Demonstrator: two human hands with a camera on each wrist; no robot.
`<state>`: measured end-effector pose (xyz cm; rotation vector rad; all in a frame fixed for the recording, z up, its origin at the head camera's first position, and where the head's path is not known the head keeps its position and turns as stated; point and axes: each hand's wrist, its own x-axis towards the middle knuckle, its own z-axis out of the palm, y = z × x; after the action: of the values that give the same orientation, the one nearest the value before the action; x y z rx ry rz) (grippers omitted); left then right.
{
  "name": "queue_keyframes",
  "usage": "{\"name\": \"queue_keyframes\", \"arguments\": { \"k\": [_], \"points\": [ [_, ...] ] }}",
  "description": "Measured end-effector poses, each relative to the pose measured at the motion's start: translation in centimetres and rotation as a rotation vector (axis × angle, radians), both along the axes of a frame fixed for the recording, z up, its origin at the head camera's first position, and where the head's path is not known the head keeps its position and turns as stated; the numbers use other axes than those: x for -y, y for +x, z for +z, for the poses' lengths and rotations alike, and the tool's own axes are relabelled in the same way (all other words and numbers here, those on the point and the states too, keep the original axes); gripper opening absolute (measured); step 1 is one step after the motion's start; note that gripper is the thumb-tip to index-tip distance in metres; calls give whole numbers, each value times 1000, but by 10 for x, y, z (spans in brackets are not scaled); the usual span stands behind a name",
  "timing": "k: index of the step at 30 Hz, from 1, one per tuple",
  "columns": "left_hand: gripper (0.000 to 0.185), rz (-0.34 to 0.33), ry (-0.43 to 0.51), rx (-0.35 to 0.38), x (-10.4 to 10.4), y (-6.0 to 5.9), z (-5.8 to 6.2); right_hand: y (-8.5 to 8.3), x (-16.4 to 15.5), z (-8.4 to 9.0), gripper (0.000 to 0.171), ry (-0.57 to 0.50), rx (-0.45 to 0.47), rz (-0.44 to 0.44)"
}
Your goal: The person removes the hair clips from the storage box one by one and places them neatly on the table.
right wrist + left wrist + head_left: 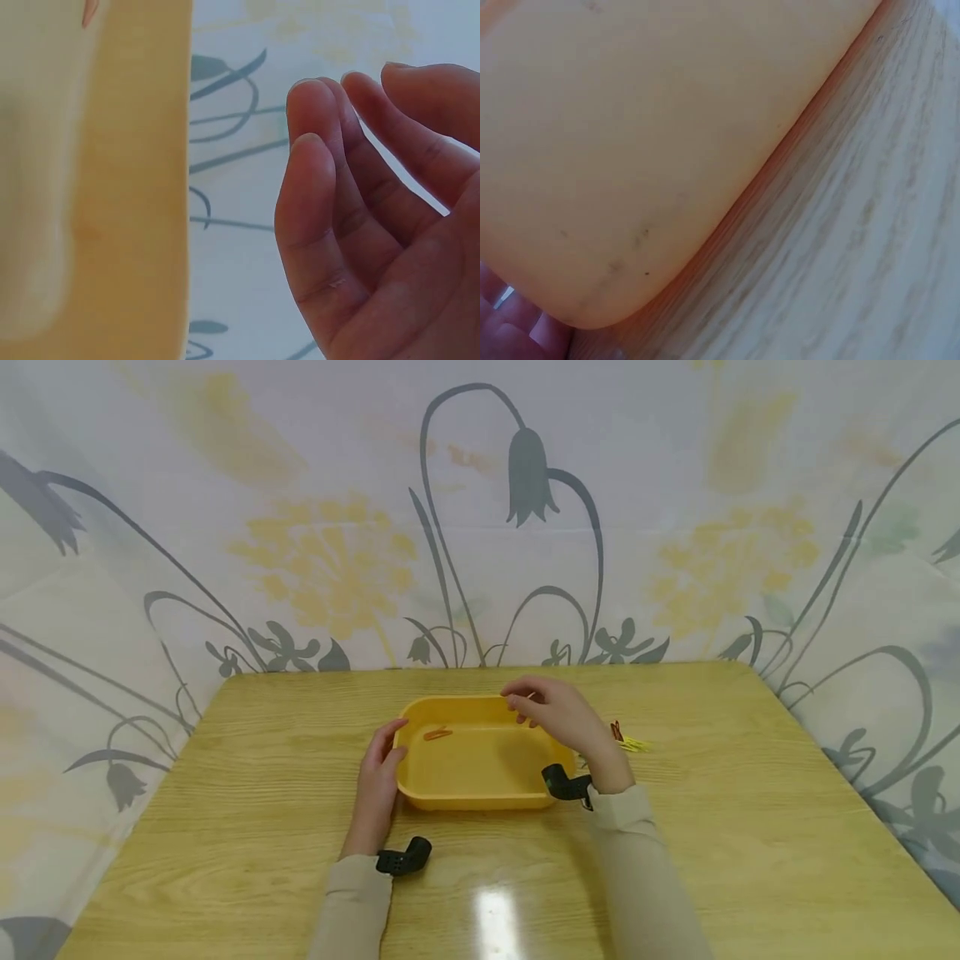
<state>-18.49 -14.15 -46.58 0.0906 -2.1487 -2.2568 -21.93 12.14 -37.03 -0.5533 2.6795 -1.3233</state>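
Note:
A yellow rectangular plastic tray (480,797) stands on the wooden table, and my left hand (378,777) grips its left end, thumb at the rim. In the left wrist view the tray's outer wall (660,150) fills most of the picture, with fingertips of the left hand (525,322) at its lower corner. Inside the tray, towards the back left, lies a small, thin orange clip-like piece (437,734). Over the tray's back right part hovers my right hand (558,714), fingers loosely bent. The right wrist view shows nothing between the fingers of the right hand (375,217).
Right of the tray, beyond the right wrist, lie a small red-orange looped piece (617,730) and several thin yellow pieces (634,744). A flowered cloth (480,552) hangs behind the table (262,827). Black wrist cameras project from both sleeves.

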Motion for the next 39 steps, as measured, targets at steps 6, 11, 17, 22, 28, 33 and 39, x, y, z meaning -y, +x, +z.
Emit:
{"name": "queue_keyframes", "arguments": {
  "k": [6, 11, 17, 22, 28, 33, 39],
  "points": [
    [36, 23, -14, 12, -1, 1, -2, -9, 15, -4, 25, -44, -2, 60],
    [36, 24, -7, 23, -1, 1, -2, -14, 25, -8, 24, -1, -4, 72],
    [36, 31, -8, 12, 1, 0, 0, -25, 40, -7, 25, 163, -58, 96],
    [35, 19, -4, 26, 4, 0, 1, -36, 54, -12, 26, 284, -95, 175],
    [35, 4, 8, 24, 3, 1, 0, -42, 67, -25, 27, 352, -47, 258],
    [36, 11, -14, 26, 0, 1, -2, -43, 71, -39, 33, 382, 118, 299],
    [36, 0, -3, 26, -1, 2, 2, -45, 79, -43, 39, 387, 190, 311]
  ]
}}
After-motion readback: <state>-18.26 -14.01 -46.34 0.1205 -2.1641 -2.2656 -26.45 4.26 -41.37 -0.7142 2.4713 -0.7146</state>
